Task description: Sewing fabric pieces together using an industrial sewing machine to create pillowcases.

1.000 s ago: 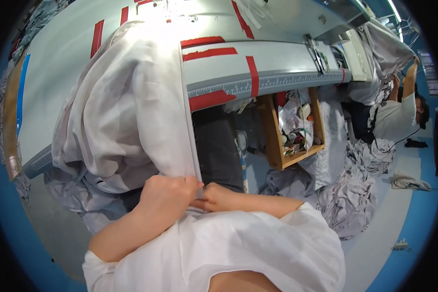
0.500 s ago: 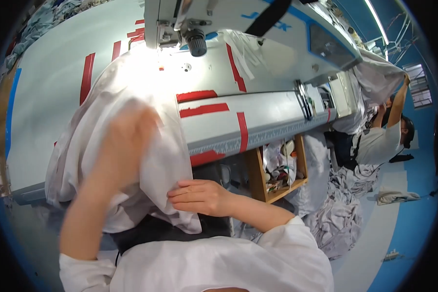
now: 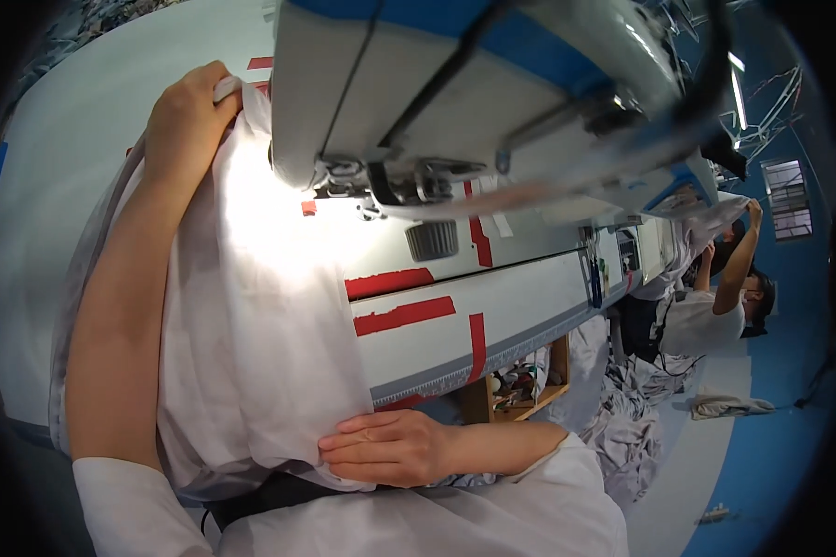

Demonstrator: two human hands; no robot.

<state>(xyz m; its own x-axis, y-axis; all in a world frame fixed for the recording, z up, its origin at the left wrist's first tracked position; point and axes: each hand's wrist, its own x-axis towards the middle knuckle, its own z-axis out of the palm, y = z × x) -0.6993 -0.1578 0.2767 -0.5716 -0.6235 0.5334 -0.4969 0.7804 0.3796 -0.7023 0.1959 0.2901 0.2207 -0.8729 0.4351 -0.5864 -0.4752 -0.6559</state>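
A large piece of white fabric (image 3: 279,371) lies over the sewing table and hangs past its near edge toward my lap. My left hand (image 3: 188,125) reaches to its far end, beside the sewing machine (image 3: 344,84), with fingers closed on a bunched bit of the cloth. My right hand (image 3: 385,448) is at the cloth's near right corner, below the table edge. Its fingers lie together over the fabric, and the thumb is hidden. A bright lamp spot falls on the cloth beside the machine's needle area, where detail is washed out.
Red tape strips (image 3: 404,316) mark the table, and a ruler scale runs along its front edge. Scissors or similar tools (image 3: 593,269) lie farther right. A wooden drawer (image 3: 539,399) stands below. Heaped cloth (image 3: 627,436) covers floor at right, near another person (image 3: 697,316) lifting fabric.
My left hand has moved away from me, up to the cloth's far end, and is now still. My right hand stays at the near corner. The view has shifted closer to the machine.
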